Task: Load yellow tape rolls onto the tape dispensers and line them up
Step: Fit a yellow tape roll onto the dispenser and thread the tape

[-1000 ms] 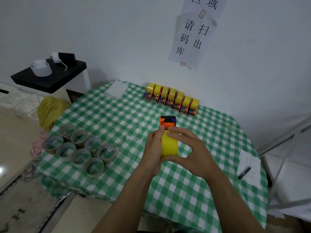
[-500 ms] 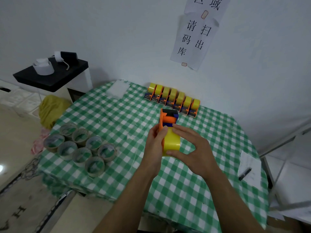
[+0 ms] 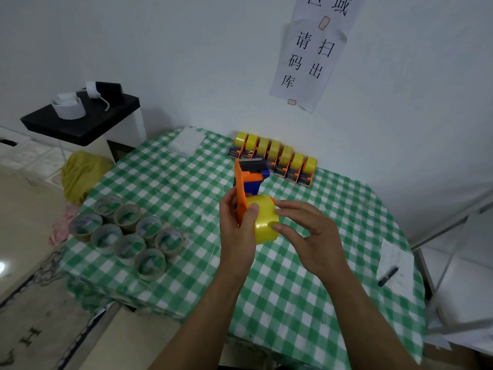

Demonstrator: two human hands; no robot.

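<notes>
An orange and blue tape dispenser (image 3: 249, 180) is held up above the middle of the green checked table (image 3: 306, 289). My left hand (image 3: 237, 231) grips its orange side plate from the left. A yellow tape roll (image 3: 262, 218) sits on the dispenser, and my right hand (image 3: 304, 236) holds the roll between thumb and fingers from the right. Against the far wall stands a row of several loaded dispensers (image 3: 274, 158) with yellow rolls, side by side.
Several empty cardboard tape cores (image 3: 128, 233) cluster at the table's left edge. A paper sheet with a black pen (image 3: 388, 276) lies at the right edge. A black shelf (image 3: 82, 118) with white items stands left of the table. A paper notice (image 3: 309, 54) hangs on the wall.
Both hands have lifted the dispenser and turned it, so its orange side plate and blue body now show above the yellow roll. My right fingers have shifted on the roll.
</notes>
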